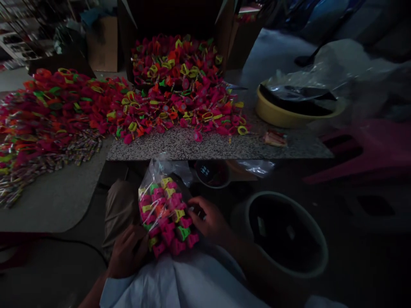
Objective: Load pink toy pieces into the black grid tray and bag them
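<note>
Lying before the person's pale shirt (183, 280), a clear bag (154, 173) holds rows of pink, yellow and green pieces (167, 233); the left hand (128, 250) sits at its lower left edge, fingers curled, grip not determinable; the right hand (210, 220) has thumb and forefinger at its right edge, whether pinching it cannot be told; similar pieces (180, 70) lie heaped on the speckled tabletop (180, 147), left of a yellow basin (282, 114)
</note>
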`<state>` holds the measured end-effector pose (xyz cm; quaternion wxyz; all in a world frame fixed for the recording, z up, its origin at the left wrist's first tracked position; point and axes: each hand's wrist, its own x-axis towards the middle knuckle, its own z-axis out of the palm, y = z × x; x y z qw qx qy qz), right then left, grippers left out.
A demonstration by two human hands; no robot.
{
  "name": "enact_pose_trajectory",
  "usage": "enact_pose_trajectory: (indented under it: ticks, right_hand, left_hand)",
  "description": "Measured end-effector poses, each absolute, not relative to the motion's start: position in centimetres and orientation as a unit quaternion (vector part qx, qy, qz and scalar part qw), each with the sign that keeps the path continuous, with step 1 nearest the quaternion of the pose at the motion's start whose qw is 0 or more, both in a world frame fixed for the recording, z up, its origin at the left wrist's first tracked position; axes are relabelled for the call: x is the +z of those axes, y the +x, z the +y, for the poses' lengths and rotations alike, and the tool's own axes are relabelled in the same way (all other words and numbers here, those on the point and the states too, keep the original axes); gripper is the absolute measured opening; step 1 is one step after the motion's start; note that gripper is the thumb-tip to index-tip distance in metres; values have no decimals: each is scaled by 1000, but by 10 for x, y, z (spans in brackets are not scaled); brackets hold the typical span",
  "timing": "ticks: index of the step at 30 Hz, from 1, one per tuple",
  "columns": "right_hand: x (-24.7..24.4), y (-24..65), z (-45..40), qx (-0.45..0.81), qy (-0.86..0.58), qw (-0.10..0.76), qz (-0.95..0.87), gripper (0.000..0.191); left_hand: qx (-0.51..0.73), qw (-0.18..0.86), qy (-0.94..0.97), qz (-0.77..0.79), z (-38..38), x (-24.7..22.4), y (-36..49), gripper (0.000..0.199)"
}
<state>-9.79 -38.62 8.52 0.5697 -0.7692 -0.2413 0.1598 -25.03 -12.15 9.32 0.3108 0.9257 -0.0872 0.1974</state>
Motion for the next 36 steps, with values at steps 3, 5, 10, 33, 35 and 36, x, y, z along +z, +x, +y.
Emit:
enact_pose_trajectory:
  ticks: [3,5,10,33,35,36]
  right_hand:
    - [88,-88,-383,183,-763,568,-248,15]
    - [89,-82,-379,180,-766,558,-262,11]
    - [86,-70,-370,145,-774,548,-283,13]
    - [134,-122,-426,94,-694,621,-353,9]
    - [136,-126,-430,31,-712,580,-395,8]
    - [136,-129,-432,-3,-720,560,-409,12]
  left_hand:
    - [191,311,928,-81,-122,99,-246,15]
    - [186,307,931,-71,-123,103,-244,13]
    - [179,307,934,-42,-126,108,-237,10]
    - [102,323,929,-148,-139,180,-276,18]
    - [86,317,930,-163,-137,183,-279,19]
    - [79,312,932,-169,-135,183,-281,18]
